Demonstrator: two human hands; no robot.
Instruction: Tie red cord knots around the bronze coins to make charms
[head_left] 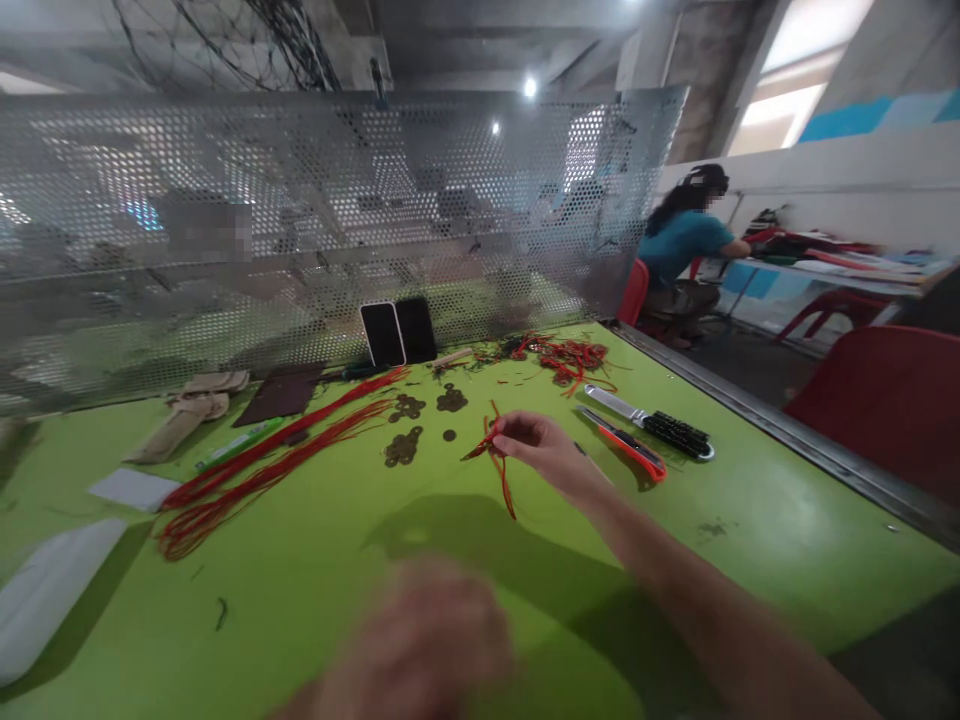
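Note:
Over the middle of the green table, my right hand [536, 445] pinches a red cord [508, 490], whose ends hang below and stick up above the fingers. A small pointed piece [475, 453] juts out to the left from the same grip; what it is I cannot make out. My left hand [424, 635], low in front and smeared by motion, does not show its fingers clearly. Dark round coins with holes [403, 446] lie in small clusters just left of my right hand. A single coin [449, 435] rests apart from them.
Long red cord bundles [262, 470] lie on the left. Right of my hand are an orange utility knife [626, 447] and a tool with a black wrapped handle [675, 432]. Tangled red cords [574, 358], phones [384, 335] and a perforated metal screen [337, 220] stand behind. A person [686, 240] sits at right.

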